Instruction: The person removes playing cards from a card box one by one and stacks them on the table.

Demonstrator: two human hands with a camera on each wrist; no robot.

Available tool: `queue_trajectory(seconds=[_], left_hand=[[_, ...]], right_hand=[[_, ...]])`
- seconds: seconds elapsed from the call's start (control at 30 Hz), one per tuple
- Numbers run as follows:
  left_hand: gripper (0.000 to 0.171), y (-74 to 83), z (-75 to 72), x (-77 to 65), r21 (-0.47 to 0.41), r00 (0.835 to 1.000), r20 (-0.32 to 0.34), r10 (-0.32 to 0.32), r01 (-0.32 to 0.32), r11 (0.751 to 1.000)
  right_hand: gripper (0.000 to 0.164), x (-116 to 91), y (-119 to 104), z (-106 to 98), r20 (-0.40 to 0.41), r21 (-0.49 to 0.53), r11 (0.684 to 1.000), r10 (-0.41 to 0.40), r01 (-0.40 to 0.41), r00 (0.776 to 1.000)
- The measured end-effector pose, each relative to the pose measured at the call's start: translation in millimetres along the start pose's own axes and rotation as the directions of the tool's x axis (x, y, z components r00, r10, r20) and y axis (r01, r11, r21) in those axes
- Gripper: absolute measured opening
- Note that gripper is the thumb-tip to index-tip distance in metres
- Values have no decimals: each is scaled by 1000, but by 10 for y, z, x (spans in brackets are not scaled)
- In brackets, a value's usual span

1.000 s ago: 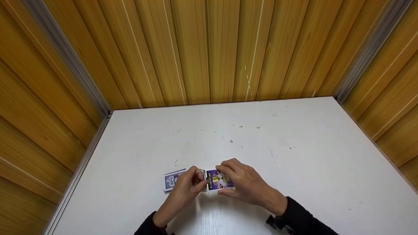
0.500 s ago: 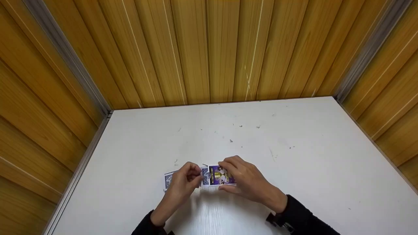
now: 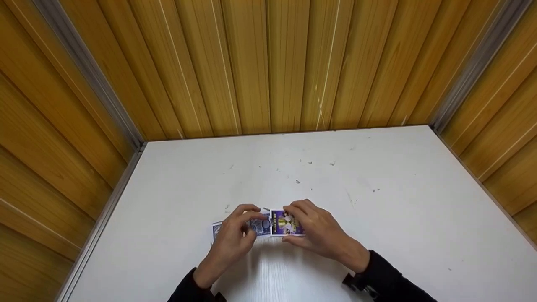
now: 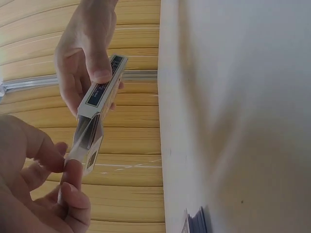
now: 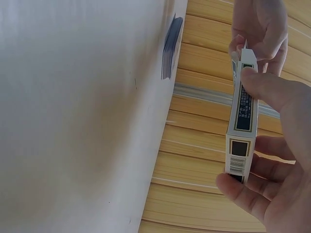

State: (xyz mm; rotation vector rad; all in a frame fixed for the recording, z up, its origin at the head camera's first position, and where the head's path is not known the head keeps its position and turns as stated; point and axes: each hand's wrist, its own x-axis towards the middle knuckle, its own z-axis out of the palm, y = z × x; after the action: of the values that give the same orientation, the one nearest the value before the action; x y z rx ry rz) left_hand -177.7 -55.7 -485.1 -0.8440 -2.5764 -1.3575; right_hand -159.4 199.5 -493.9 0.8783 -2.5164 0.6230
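A purple playing card box with a white border is held above the table. My right hand grips it by its long edges, thumb on the near side and fingers on the far side. The box's end toward my left hand gapes open in the left wrist view, with a loose flap beside the opening. A blue-backed playing card sticks out of this end. My left hand holds the card with thumb and curled fingers. A small stack of blue-backed cards lies on the table, partly hidden behind my left hand.
The white table bears small dark scuffs. Yellow wood-look panels rise behind it and at both sides, with grey metal strips at the corners.
My left hand has shifted left from the box's opening and its fingers have spread, so more of the blue card shows. The box has risen slightly in my right hand.
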Motion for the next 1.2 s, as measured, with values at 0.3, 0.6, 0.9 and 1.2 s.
queue_trajectory(seconds=[0.3,0.6,0.9,1.2], left_hand=[[36,-38,-24,-6,363,979,101,177,-202,909],[54,-88,-7,-15,428,948,163,272,-316,847],[47,-81,-108,7,427,947,203,249,-315,848],[48,-141,-376,54,392,948,168,270,-315,864]], right_hand=[[72,-8,9,0,19,-10,1000,2,-2,1000],[72,-15,12,14,21,-21,1000,-11,12,1000],[72,-2,24,-3,14,-19,1000,-2,2,1000],[73,12,82,-67,-37,-33,998,60,-62,997]])
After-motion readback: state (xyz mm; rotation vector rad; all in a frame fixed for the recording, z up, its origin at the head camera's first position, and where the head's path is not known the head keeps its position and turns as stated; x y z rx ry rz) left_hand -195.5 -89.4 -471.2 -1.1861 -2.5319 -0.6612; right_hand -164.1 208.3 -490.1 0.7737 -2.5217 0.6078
